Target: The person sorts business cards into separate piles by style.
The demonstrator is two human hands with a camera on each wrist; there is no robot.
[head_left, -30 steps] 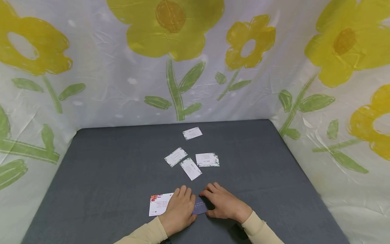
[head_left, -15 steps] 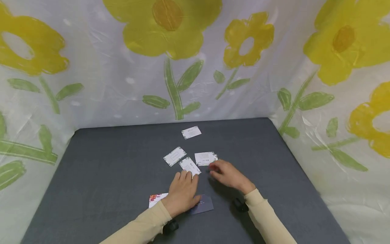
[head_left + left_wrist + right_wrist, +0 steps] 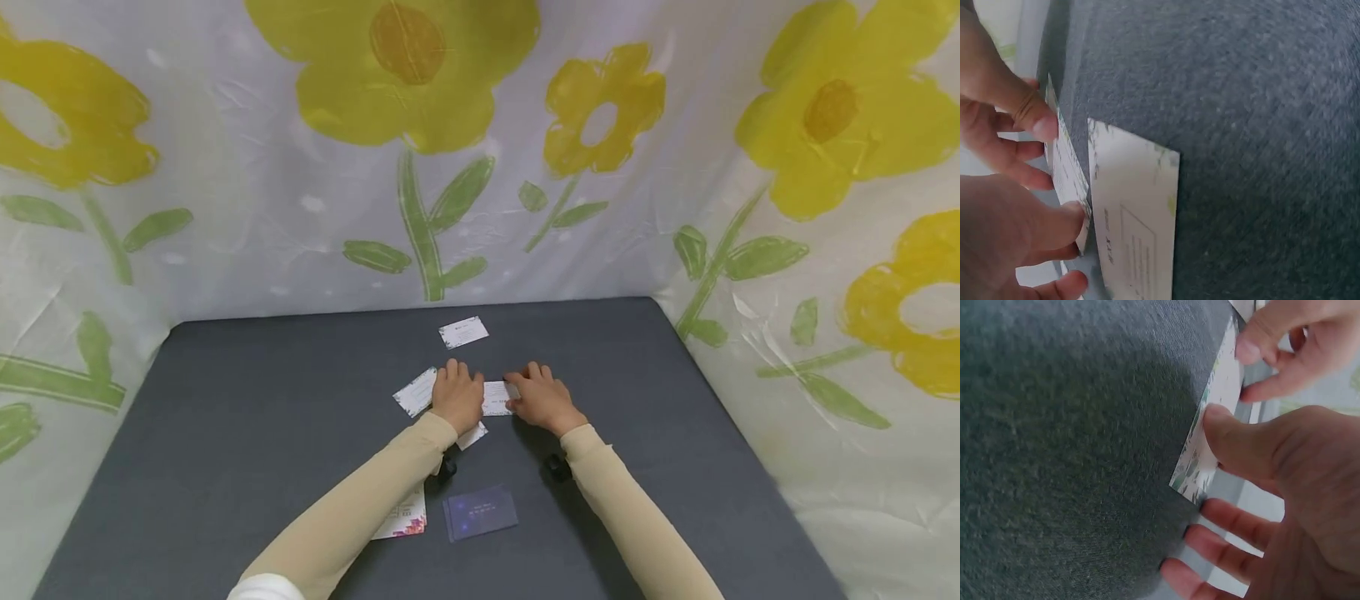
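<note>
- The white card is between the two hands, its printed face up, its long side running from one hand to the other.
- The left hand is clamped on the card's left end, thumb on the near long edge and a finger at the far one; from the head its fingertips are partly hidden.
- The right hand pinches the right end between thumb and forefinger, its other fingers spread past the card's short edge.
- How firmly the white card touches the tabletop cannot be told.
- The near card shows from under the left hand, just beside the white card; the left wrist view gives its printed frame and leafy edge.
- The left card lies slanted, beside the left hand.
- The far card lies apart, close to the back edge.
- Nearer the person are the purple cards, stacked slightly askew, and the floral card, partly hidden by the left sleeve.
- The tabletop is covered in dark grey cloth.
- A pale curtain with large yellow flowers and green stems encloses the back and both sides, creased and shiny in places.
</note>
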